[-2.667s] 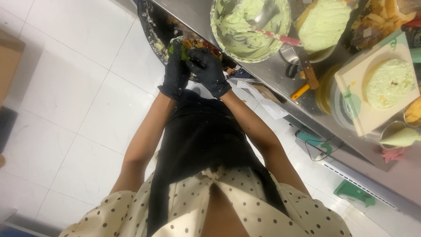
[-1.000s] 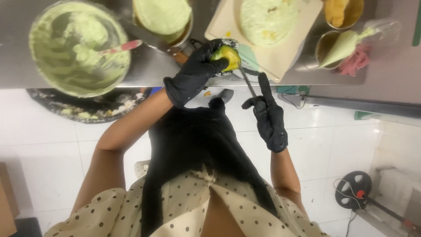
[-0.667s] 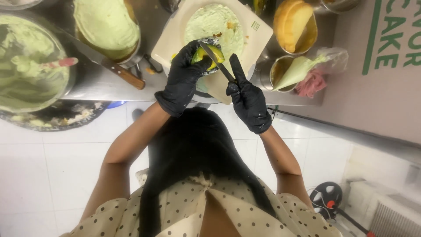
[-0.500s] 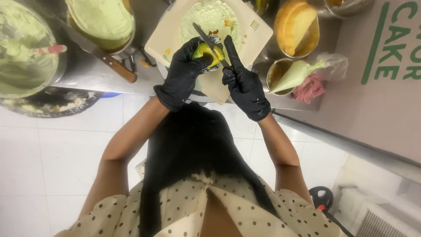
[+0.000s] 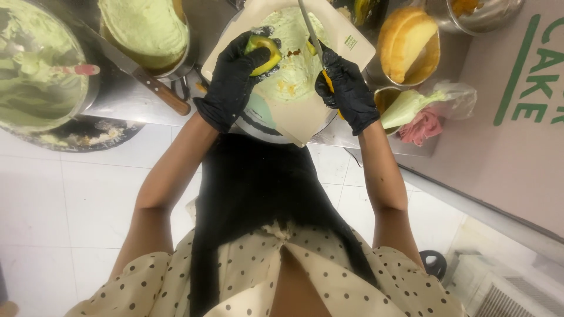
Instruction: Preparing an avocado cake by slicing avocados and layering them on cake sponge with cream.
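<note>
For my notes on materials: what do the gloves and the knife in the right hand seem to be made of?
Gloves: thin black rubber, probably nitrile, snug and slightly shiny. Knife in the right hand: narrow grey blade, apparently steel; the orange handle looks like plastic, mostly hidden.

We lose the knife [image 5: 310, 36] blade's tip past the top edge, and its orange handle mostly disappears inside the right hand [image 5: 346, 91]. The left hand [image 5: 232, 82] covers much of the mango piece [image 5: 264, 53]. The big mixing bowl [image 5: 35, 76] is cut off at left. The square board [image 5: 294, 111] hides most of the turntable beneath.
</note>
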